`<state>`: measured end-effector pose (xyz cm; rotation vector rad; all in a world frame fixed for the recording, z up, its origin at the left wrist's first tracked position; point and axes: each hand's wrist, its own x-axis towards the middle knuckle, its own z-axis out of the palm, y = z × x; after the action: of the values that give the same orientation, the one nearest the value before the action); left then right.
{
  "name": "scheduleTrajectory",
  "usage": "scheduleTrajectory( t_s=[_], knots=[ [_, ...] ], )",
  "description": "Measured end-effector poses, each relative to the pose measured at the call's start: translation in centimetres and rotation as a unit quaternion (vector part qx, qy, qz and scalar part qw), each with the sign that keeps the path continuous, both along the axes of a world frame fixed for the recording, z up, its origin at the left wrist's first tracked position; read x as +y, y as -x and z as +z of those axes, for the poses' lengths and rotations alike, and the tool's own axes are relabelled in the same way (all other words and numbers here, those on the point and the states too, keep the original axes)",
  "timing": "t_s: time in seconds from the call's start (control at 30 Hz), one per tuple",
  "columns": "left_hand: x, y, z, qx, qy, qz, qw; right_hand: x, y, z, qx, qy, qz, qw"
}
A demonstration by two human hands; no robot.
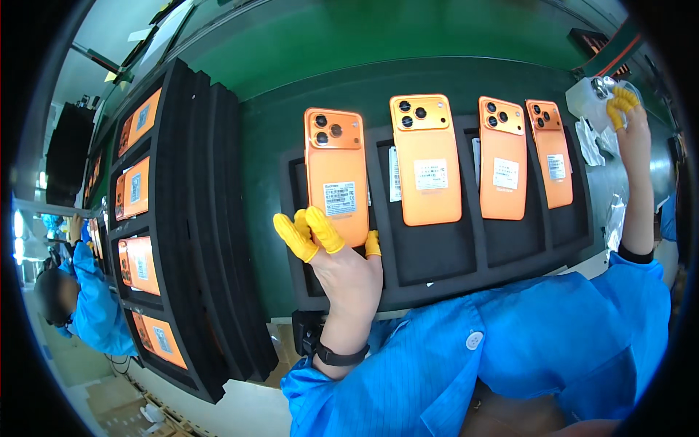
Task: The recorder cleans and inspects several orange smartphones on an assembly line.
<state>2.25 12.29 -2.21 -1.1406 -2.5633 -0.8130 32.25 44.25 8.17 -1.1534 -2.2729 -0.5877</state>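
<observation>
My left hand (346, 275), in yellow finger cots, grips the lower end of the leftmost orange phone (336, 156), thumb at its right edge and fingers at its left. That phone lies back up, with three lenses and a white label, over a black foam tray (437, 251). Three more orange phones (428, 198), (502, 200), (559, 193) rest tilted across the tray's compartments, labels up. Far off to the right, my right hand (632, 120) has its cotted fingers bunched at a translucent container (582, 98) with a round metal top; whatever lies between the fingertips is hidden.
At the left stands a stack of black foam trays (218, 240), its top one holding several orange phones (136, 188). Crumpled clear plastic (588, 140) lies beside the container. A green mat (266, 146) covers the bench. Another person in a blue sleeve (98, 306) works at far left.
</observation>
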Motion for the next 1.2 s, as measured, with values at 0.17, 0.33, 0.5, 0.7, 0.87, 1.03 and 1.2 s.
scheduleTrajectory(
  t_s=[0.17, 0.33, 0.5, 0.7, 0.87, 1.03, 1.2],
  knots=[
    [-0.1, 0.8, 0.0, -0.096, -0.019, -0.015, 0.995, -1.3, -1.5, -5.0, -0.120, 0.198, -0.190, 0.954],
    [-0.5, 1.2, 0.1, -0.138, 0.027, -0.021, 0.990, -2.9, 0.1, -5.3, -0.027, 0.194, -0.021, 0.980],
    [-0.5, 2.1, 3.2, -0.066, -0.010, -0.056, 0.996, -2.6, 1.4, -5.6, 0.068, 0.180, 0.031, 0.981],
    [2.7, 4.8, 2.6, -0.066, 0.076, -0.040, 0.994, -3.0, 3.9, -8.6, 0.178, 0.204, 0.107, 0.957],
    [2.9, 4.7, 2.0, -0.019, 0.137, -0.055, 0.989, -2.9, 4.1, -9.9, 0.210, 0.251, 0.112, 0.938],
    [2.9, 4.3, 1.8, -0.027, 0.140, -0.030, 0.989, -2.1, 2.6, -10.9, 0.303, 0.327, 0.104, 0.889],
    [3.0, 4.2, 1.8, -0.066, 0.137, -0.017, 0.988, -2.5, 3.1, -10.6, 0.237, 0.309, 0.065, 0.919]
  ],
)
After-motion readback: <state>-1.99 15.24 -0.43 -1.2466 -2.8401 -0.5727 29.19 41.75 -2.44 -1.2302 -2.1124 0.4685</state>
